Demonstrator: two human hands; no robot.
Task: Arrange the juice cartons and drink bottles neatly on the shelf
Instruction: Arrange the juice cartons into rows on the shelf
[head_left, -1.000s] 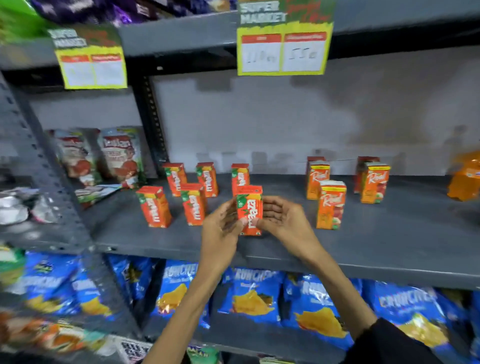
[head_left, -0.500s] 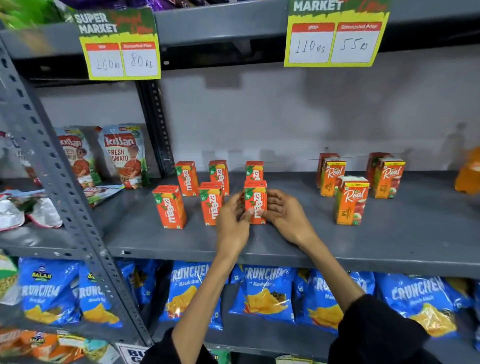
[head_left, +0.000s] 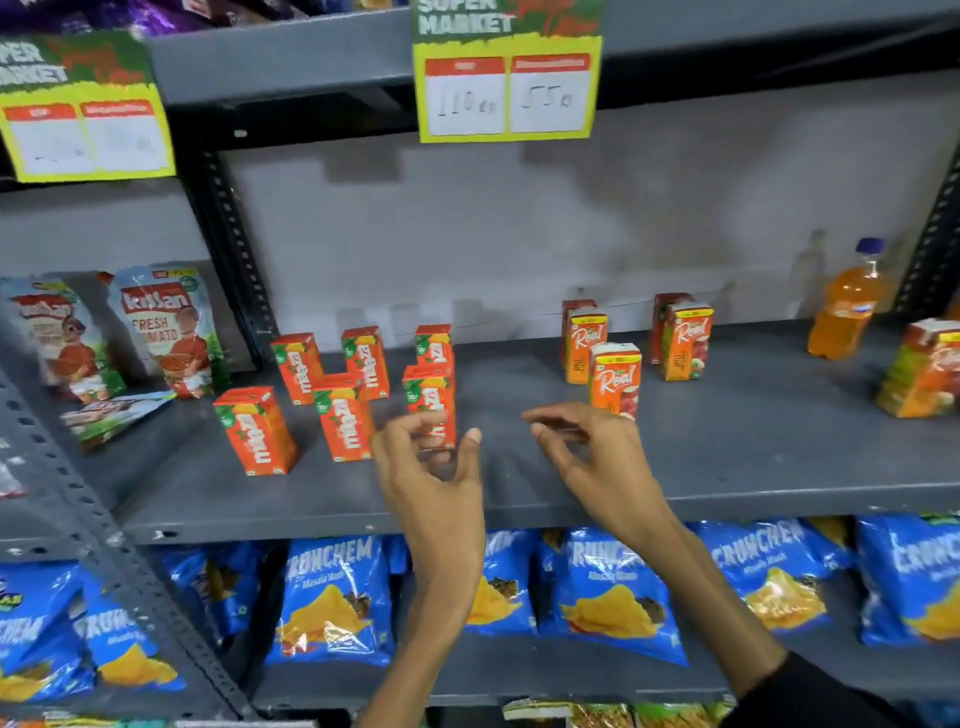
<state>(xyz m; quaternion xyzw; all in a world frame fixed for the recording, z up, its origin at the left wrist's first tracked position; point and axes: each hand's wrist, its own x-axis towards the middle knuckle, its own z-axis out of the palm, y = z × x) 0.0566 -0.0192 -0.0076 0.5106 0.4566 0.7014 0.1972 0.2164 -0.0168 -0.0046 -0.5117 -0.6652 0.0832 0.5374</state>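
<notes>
Orange-red juice cartons (head_left: 343, 415) with green corners, grey shelf (head_left: 727, 447), orange bottle (head_left: 844, 306) with blue cap.

Both hands let go of the small orange Maaza juice carton (head_left: 430, 402), which stood upright on the grey metal shelf (head_left: 727, 457). The left hand (head_left: 436, 488) drew back, fingers spread, while the right hand (head_left: 597, 467) moved off rightward, empty.

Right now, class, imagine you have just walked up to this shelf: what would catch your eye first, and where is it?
First, the two bare hands, the left hand and the right hand, both open at the shelf's front edge. Just beyond the left hand stand orange Maaza cartons in loose rows. To the right sit the Real cartons, and far right an orange drink bottle near the wall.
</notes>
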